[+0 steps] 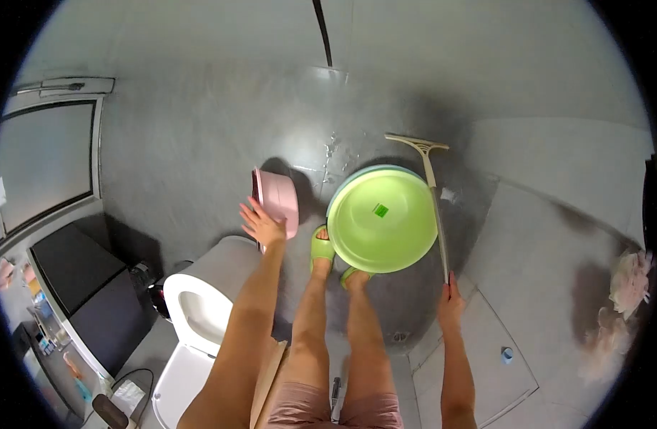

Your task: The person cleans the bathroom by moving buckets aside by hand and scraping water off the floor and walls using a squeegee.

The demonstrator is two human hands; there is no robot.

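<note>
Squeegee, near right edge of floor: right hand clamped on handle; steady grip advisable. Pink basin, tilted: left hand, fingers spread, hold unclear.

You wear dusty-pink shorts, wrinkled across the front, and lime-green, open-toed slippers; your forearms and shins are bare.

Grey floor with soft glare, pale wall, white toilet, dark cabinet, frosted pane
</note>
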